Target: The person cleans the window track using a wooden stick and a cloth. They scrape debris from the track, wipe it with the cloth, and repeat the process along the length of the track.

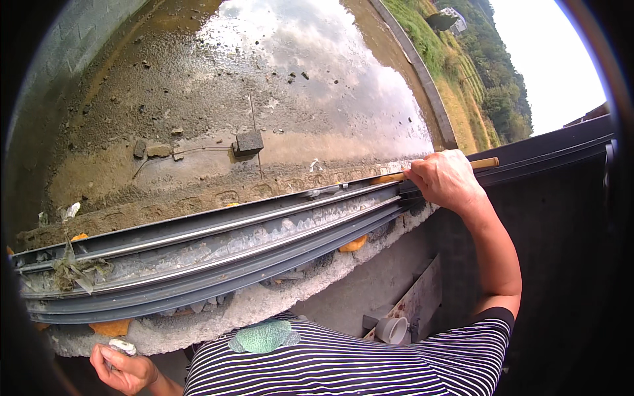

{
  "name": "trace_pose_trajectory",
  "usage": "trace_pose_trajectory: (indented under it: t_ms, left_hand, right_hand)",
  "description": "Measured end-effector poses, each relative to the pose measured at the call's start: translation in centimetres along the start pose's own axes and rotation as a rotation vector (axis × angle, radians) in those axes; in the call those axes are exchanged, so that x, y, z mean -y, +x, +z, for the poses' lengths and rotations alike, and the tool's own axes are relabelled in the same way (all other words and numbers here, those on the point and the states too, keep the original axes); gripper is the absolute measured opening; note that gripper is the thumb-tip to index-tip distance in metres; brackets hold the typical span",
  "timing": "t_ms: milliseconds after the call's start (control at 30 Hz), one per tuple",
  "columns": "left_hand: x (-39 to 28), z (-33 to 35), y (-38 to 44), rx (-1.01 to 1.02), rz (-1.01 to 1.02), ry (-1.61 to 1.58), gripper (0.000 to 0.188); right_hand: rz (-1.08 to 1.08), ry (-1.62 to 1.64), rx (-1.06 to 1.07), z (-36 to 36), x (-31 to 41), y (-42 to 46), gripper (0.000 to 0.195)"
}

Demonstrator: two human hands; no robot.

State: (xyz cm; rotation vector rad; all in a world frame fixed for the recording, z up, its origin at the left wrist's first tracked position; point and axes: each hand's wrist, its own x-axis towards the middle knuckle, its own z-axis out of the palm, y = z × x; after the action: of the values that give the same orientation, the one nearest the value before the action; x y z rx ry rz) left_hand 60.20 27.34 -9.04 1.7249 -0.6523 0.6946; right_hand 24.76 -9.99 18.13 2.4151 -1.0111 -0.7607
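Observation:
My right hand is closed around a wooden stick or handle at the right end of a dark metal sliding-window track. The stick's far end lies in the track's outer channel. My left hand, low at the left, holds a small whitish lump between thumb and fingers, just below the rough concrete sill; what it is made of I cannot tell. Whitish debris lies along the track's channels. A crumpled scrap of torn plastic or fibre sits across the track's left end.
Orange foam lumps show beneath the track. Outside, a concrete block and stone pieces lie on a wet slab with a large puddle. Inside, a whitish cup-like container stands below the sill. A dark frame borders the right.

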Motion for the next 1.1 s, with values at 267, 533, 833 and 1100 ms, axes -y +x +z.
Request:
trace_pose_trajectory:
  t_ms: [267,533,833,1100]
  left_hand:
    - [-0.9,0.4,0.6,0.0,0.042,0.091,0.016]
    - [-1.2,0.5,0.8,0.006,0.069,0.082,0.016]
    - [-1.9,0.9,0.7,-0.011,0.044,0.183,0.014]
    - [-2.6,1.3,1.1,-0.026,0.082,0.161,0.014]
  right_hand:
    - [0.017,0.199,-0.05,1.5,-0.3,-0.4,0.038]
    - [0.047,0.231,0.054,0.6,-0.2,0.3,0.037]
    - [0.006,0.505,0.071,1.0,3.2,1.2,0.036]
    - [-0.04,0.599,-0.053,2.0,3.7,1.4,0.035]
